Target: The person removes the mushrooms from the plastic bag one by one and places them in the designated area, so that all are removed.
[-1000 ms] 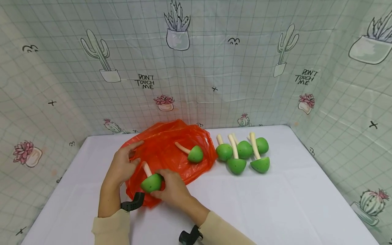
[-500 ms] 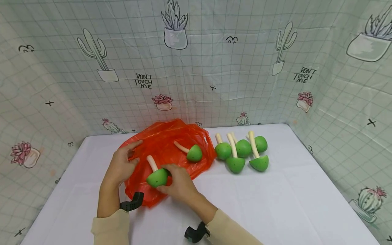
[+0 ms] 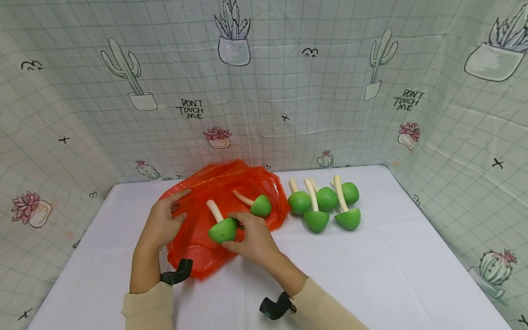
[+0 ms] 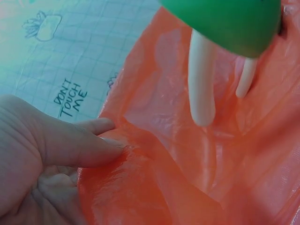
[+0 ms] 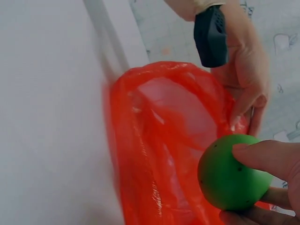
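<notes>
My right hand holds a toy mushroom by its green cap, thumb on one side and fingers on the other. Its pale stem points up and away, over the opened red plastic bag. With thumb and fingers, my left hand pinches the bag's left rim, as the left wrist view shows. A second green mushroom lies on the red film toward the bag's right side. In the right wrist view the held cap hides part of the bag.
Several more green mushrooms lie in a cluster to the right of the bag on the white table. A patterned cloth hangs behind the table and along its sides.
My right hand has carried the held mushroom rightward and away from me, across the bag toward the mushroom lying on it. My left hand keeps its place at the bag's rim.
</notes>
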Available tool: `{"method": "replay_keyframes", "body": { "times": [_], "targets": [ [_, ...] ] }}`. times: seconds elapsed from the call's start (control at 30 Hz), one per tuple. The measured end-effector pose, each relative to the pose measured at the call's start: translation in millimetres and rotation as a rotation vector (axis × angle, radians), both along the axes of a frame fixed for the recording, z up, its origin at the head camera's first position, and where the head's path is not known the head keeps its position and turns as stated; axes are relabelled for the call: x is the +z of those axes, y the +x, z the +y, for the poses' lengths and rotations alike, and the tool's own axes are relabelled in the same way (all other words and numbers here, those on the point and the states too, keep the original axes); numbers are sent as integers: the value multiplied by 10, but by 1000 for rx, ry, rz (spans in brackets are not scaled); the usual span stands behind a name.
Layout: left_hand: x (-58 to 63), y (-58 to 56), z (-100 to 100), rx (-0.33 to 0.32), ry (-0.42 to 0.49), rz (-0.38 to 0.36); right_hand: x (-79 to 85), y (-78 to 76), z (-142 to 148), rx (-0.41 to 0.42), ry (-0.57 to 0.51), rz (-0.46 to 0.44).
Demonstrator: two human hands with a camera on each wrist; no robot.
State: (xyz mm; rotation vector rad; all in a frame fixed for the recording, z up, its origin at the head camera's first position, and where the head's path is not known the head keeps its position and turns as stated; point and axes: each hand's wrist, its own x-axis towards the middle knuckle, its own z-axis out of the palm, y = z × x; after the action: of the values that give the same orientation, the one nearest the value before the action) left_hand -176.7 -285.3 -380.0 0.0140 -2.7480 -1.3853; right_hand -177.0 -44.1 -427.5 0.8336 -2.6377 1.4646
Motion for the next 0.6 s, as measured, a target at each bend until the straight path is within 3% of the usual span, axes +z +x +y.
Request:
{"method": "replay_keyframes", "body": {
  "times": [0.4,0.6],
  "targets": [
    [0,-7,13,-1,-26,3,215,0,233,-7,-34,19],
    [-6,9,6,-14,-25,4,324,38,368,13,-102,20]
  ]
}}
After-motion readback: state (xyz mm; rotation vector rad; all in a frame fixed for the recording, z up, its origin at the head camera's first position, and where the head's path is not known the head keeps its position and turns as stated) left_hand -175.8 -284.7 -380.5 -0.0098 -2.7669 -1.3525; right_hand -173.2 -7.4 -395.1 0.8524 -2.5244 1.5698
